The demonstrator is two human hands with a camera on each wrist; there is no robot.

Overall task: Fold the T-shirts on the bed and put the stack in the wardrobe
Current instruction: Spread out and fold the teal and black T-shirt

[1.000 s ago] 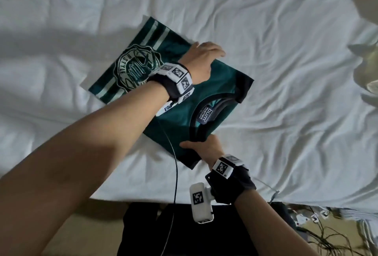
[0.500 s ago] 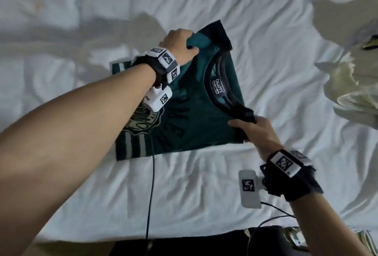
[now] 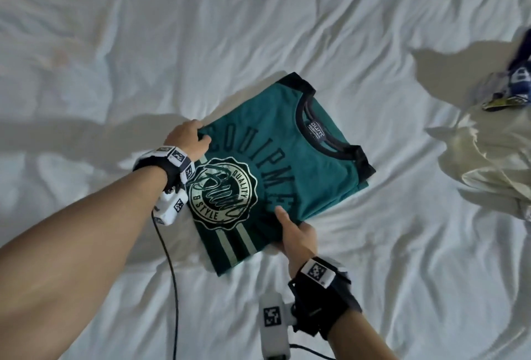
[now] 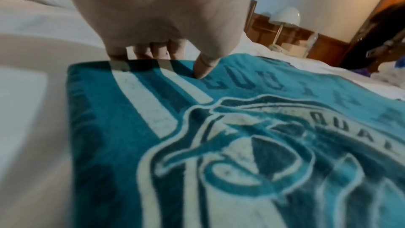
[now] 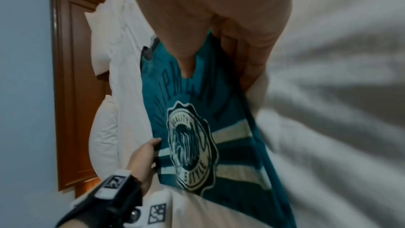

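The bed (image 3: 287,20), covered by a wrinkled white sheet, is filling nearly the whole head view and carrying everything else. A folded teal T-shirt (image 3: 313,164) is lying near the middle of the bed, printed side up, showing a round cream crest, cream stripes and dark lettering; its dark collar is pointing to the far right. At the right edge of the bed a heap of cream cloth (image 3: 494,164) is sitting well apart from the T-shirt, with a small blue and white garment (image 3: 517,83) lying just beyond it on the far side.

The person's left hand (image 3: 188,138) is grasping the left edge of the T-shirt: in the left wrist view its thumb (image 4: 205,68) is pressing on top of the fabric while the fingers (image 4: 153,49) are curling over the edge. The right hand (image 3: 298,236) is pinching the near right edge of the T-shirt, thumb (image 5: 186,58) lying on top and fingers tucked beneath the fabric. Both wrists are wearing black straps with white marker blocks, and a black cable (image 3: 172,288) is trailing from the left wrist across the sheet toward the near edge
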